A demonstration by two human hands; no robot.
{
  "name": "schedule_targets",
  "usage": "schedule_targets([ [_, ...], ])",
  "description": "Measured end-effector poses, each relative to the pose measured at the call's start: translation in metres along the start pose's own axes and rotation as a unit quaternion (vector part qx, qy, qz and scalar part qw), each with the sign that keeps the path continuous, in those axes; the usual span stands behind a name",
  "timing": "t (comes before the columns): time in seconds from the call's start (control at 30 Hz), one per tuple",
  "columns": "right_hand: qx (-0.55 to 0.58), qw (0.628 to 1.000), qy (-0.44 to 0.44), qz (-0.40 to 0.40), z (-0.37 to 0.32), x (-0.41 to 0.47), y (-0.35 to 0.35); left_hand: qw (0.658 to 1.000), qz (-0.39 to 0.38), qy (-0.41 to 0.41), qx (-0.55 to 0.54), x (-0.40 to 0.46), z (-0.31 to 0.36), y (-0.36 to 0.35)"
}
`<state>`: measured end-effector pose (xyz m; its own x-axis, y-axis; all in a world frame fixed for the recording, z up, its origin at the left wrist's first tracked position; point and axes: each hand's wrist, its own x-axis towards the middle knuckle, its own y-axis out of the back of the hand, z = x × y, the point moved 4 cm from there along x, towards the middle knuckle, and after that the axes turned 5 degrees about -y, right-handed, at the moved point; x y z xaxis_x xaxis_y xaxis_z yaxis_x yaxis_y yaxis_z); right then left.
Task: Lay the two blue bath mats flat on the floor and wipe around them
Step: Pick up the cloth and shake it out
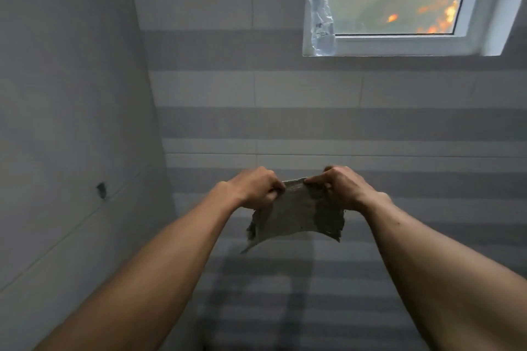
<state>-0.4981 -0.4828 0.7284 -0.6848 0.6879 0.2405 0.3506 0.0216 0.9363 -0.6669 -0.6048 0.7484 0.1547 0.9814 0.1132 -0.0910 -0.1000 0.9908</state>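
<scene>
A small grey cloth [293,215] with ragged edges hangs spread in front of a striped tiled wall. My left hand [253,186] pinches its upper left corner and my right hand [340,184] pinches its upper right corner, both arms stretched forward. The cloth's lower edge hangs free and curls to the left. No blue bath mat and no floor are in view.
A grey and white striped tiled wall [313,122] faces me, meeting a plain wall [71,122] at the left corner. A white-framed window [399,43] sits at the upper right, with a clear plastic bottle [320,8] standing on its sill.
</scene>
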Motion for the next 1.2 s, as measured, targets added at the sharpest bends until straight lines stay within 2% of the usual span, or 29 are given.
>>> schedule_targets([
  [0.3, 0.022, 0.987, 0.156, -0.03, -0.176, 0.072, -0.048, 0.98, -0.04, 0.182, 0.068, -0.112, -0.115, 0.041],
  [0.53, 0.001, 0.967, 0.253, -0.017, -0.304, 0.097, -0.08, 0.918, -0.037, 0.355, 0.171, -0.204, -0.151, 0.066],
  [0.63, -0.002, 0.968, 0.248, -0.026, -0.345, 0.102, -0.101, 0.894, -0.028, 0.389, 0.219, -0.21, -0.153, 0.056],
  [0.8, 0.009, 0.974, 0.212, -0.074, -0.344, 0.096, -0.15, 0.877, -0.017, 0.426, 0.223, -0.191, -0.148, 0.006],
  [0.87, 0.052, 0.972, 0.202, -0.106, -0.332, 0.089, -0.165, 0.868, -0.024, 0.436, 0.238, -0.183, -0.144, -0.01],
  [0.93, 0.107, 0.969, 0.197, -0.105, -0.323, 0.084, -0.171, 0.862, -0.009, 0.451, 0.23, -0.177, -0.142, -0.013],
  [1.0, 0.145, 0.961, 0.207, -0.113, -0.317, 0.081, -0.173, 0.864, 0.035, 0.463, 0.195, -0.174, -0.143, -0.004],
  [1.07, 0.155, 0.952, 0.214, -0.154, -0.312, 0.078, -0.174, 0.854, 0.102, 0.485, 0.156, -0.181, -0.148, 0.004],
  [1.13, 0.177, 0.945, 0.198, -0.191, -0.304, 0.077, -0.175, 0.84, 0.184, 0.5, 0.1, -0.195, -0.153, -0.006],
  [1.2, 0.211, 0.939, 0.172, -0.209, -0.295, 0.08, -0.178, 0.834, 0.233, 0.492, 0.088, -0.211, -0.154, -0.032],
])
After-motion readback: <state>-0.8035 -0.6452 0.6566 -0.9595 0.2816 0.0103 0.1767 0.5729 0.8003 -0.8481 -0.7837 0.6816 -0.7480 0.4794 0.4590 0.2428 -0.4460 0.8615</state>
